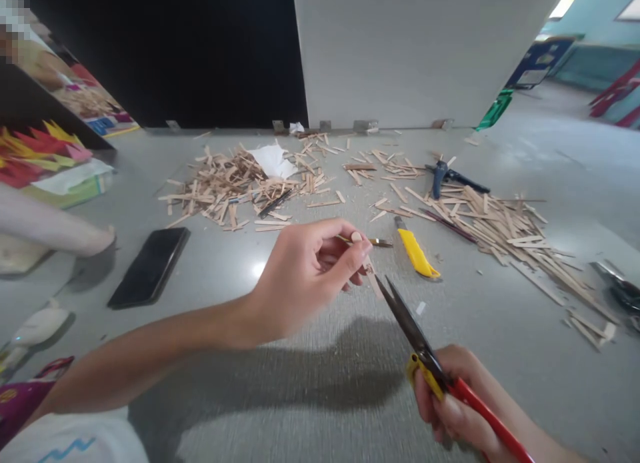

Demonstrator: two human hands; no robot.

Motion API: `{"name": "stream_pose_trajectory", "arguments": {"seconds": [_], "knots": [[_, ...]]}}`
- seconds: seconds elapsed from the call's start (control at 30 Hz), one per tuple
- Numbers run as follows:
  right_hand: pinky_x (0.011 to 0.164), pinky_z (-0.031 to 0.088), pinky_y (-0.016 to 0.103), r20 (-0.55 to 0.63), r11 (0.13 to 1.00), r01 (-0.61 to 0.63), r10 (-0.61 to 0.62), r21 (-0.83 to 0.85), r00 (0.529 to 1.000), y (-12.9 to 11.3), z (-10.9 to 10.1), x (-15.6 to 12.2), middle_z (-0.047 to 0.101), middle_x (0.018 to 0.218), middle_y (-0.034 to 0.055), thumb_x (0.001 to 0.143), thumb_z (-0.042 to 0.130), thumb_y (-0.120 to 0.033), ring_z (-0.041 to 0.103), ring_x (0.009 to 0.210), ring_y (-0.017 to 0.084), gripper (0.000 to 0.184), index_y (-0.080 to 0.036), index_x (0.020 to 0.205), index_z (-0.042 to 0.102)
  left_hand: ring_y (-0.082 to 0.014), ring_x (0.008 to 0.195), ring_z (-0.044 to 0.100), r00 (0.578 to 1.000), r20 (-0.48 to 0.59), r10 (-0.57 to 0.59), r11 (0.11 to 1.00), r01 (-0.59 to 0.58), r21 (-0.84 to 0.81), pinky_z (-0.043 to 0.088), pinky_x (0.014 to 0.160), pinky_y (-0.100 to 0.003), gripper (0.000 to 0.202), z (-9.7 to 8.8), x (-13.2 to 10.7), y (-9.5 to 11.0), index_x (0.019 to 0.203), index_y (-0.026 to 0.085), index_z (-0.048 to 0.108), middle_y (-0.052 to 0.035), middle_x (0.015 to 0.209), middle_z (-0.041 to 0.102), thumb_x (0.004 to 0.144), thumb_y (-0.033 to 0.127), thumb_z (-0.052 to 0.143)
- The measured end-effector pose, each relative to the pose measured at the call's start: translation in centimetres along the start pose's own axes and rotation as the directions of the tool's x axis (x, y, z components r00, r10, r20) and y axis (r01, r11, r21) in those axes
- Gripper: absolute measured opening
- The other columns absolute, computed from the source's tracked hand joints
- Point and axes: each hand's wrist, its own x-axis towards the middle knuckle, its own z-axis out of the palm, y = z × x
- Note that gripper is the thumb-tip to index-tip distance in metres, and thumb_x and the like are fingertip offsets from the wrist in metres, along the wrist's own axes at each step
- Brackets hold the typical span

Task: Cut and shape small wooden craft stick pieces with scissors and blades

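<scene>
Between the thumb and fingers of my left hand (305, 276) is a thin, flat wooden stick (371, 278) pointing down to the right. My right hand (457, 400) grips a pair of scissors (411, 322) with red and yellow handles. The dark blades are slightly apart, and their tips are beside the lower end of the stick; whether they touch it I cannot tell. Behind my left fingers lies a slim metal-ended tool (383, 242), partly hidden. A yellow utility knife (416, 251) rests on the table just to the right of it.
Wooden pieces lie in a left pile (220, 183) and a right pile (500, 226). White tissue (274, 160), a dark clamp-like tool (453, 176) and a black phone (150, 266) are on the table. A board (400, 56) stands behind. Another person's arm (50, 223) reaches in at left.
</scene>
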Motion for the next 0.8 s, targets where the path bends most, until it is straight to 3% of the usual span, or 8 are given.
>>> {"name": "stream_pose_trajectory", "arguments": {"seconds": [0.23, 0.47, 0.67, 0.8], "knots": [[0.058, 0.046, 0.029, -0.076, 0.995, -0.077, 0.072, -0.06, 0.995, -2.6, 0.8, -0.5, 0.059, 0.079, 0.0025, 0.089, 0.066, -0.084, 0.053, 0.064, 0.016, 0.062, -0.022, 0.084, 0.061, -0.0147, 0.062, 0.076, 0.998, -0.059, 0.019, 0.997, -0.014, 0.081, 0.063, 0.057, -0.02, 0.018, 0.5, -0.8, 0.5, 0.087, 0.02, 0.07, 0.0011, 0.07, 0.076, 0.103, 0.028, 0.067], [0.057, 0.048, 0.028, -0.112, 0.989, -0.1, 0.087, -0.112, 0.99, -2.0, 0.8, -0.6, 0.061, 0.08, 0.0039, 0.09, 0.062, -0.086, 0.054, 0.062, 0.015, 0.065, -0.021, 0.085, 0.062, -0.013, 0.058, 0.074, 0.998, -0.048, 0.038, 0.994, -0.033, 0.108, 0.061, 0.056, -0.018, 0.017, 0.6, -1.0, 0.5, 0.087, 0.02, 0.071, 0.002, 0.07, 0.077, 0.103, 0.027, 0.068], [0.043, 0.029, 0.023, 0.043, 0.989, -0.011, 0.018, -0.147, 0.999, -1.8, 0.8, 0.6, 0.038, 0.061, -0.0039, 0.095, 0.05, -0.088, 0.038, 0.05, 0.011, 0.071, -0.023, 0.067, 0.048, -0.0125, 0.06, 0.075, 0.998, -0.037, 0.042, 0.995, -0.038, 0.089, 0.061, 0.058, -0.017, 0.017, 0.8, -1.2, 0.4, 0.087, 0.02, 0.07, 0.0021, 0.07, 0.077, 0.103, 0.025, 0.067], [0.043, 0.03, 0.023, 0.024, 0.987, -0.005, 0.009, -0.159, 1.0, -2.4, 1.0, 0.7, 0.035, 0.062, -0.0046, 0.096, 0.05, -0.088, 0.032, 0.051, 0.011, 0.069, -0.024, 0.069, 0.045, -0.0119, 0.059, 0.074, 0.999, -0.025, 0.028, 0.998, -0.027, 0.06, 0.061, 0.058, -0.017, 0.019, 0.7, -1.3, 0.5, 0.085, 0.019, 0.07, 0.002, 0.069, 0.076, 0.103, 0.024, 0.067]]}}
